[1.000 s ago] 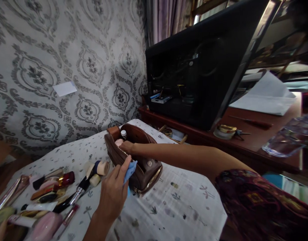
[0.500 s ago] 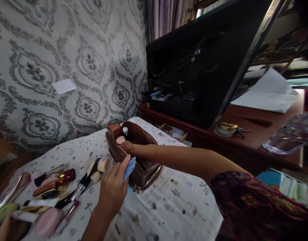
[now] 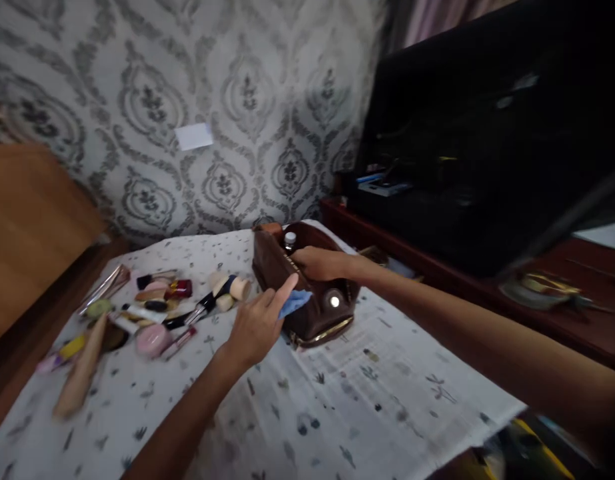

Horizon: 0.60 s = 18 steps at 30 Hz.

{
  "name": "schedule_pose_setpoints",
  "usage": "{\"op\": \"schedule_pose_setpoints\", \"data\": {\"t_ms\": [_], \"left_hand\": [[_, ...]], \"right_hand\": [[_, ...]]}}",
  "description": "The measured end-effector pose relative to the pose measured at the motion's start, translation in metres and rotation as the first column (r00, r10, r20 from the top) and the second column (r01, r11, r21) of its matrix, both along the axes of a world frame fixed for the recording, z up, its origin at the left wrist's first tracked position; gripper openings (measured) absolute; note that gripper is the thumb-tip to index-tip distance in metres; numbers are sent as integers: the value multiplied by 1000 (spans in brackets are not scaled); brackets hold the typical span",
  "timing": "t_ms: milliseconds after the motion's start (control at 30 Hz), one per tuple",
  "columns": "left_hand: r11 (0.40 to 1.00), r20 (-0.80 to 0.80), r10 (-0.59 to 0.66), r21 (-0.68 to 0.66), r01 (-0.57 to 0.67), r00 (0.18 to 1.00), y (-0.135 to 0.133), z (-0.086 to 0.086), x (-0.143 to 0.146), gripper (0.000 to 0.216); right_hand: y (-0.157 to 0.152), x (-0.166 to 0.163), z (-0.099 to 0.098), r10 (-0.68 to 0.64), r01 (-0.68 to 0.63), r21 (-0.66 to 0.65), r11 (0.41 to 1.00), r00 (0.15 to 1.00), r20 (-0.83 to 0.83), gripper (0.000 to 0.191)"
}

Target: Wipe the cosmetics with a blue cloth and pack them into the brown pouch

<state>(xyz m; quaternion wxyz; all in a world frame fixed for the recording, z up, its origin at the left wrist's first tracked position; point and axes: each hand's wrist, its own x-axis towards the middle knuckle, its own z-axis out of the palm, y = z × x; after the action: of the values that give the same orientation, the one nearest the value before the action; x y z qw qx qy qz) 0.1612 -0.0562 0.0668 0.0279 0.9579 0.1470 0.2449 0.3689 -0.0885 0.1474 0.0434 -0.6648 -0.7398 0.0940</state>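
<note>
A brown leather bag (image 3: 307,317) stands unzipped on the patterned cloth, with a white-capped bottle (image 3: 289,241) showing inside its opening. My right hand (image 3: 317,263) reaches into the bag; its fingertips are hidden behind the front wall, so I cannot tell what they touch. Pinched in my left hand (image 3: 260,323) is a crumpled blue cloth (image 3: 294,303), beside the bag's front side. Left of that hand lie several cosmetics, among them a pink round case (image 3: 154,341), a dark red bottle (image 3: 180,288) and a beige-capped bottle (image 3: 240,288).
A white printed cloth (image 3: 337,413) covers the surface under the bag. On the right, a large black screen (image 3: 462,153) stands on a red-brown desk (image 3: 552,293). Behind is a patterned wall (image 3: 247,87); a brown panel (image 3: 37,227) rises at the left.
The view has swung left, so the bag and both hands appear farther right. A pale round item seen inside the bag beside my right hand no longer shows. My left hand still holds the blue cloth.
</note>
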Motion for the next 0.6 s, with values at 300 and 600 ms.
{"op": "schedule_pose_setpoints", "data": {"t_ms": [300, 600], "left_hand": [[911, -332, 398, 28, -412, 855, 20, -23, -77, 36], [796, -232, 604, 126, -592, 763, 47, -46, -112, 29]], "right_hand": [[-75, -46, -7, 108, 51, 751, 658, 981, -161, 26], [-30, -142, -107, 306, -27, 446, 895, 763, -569, 23]]}}
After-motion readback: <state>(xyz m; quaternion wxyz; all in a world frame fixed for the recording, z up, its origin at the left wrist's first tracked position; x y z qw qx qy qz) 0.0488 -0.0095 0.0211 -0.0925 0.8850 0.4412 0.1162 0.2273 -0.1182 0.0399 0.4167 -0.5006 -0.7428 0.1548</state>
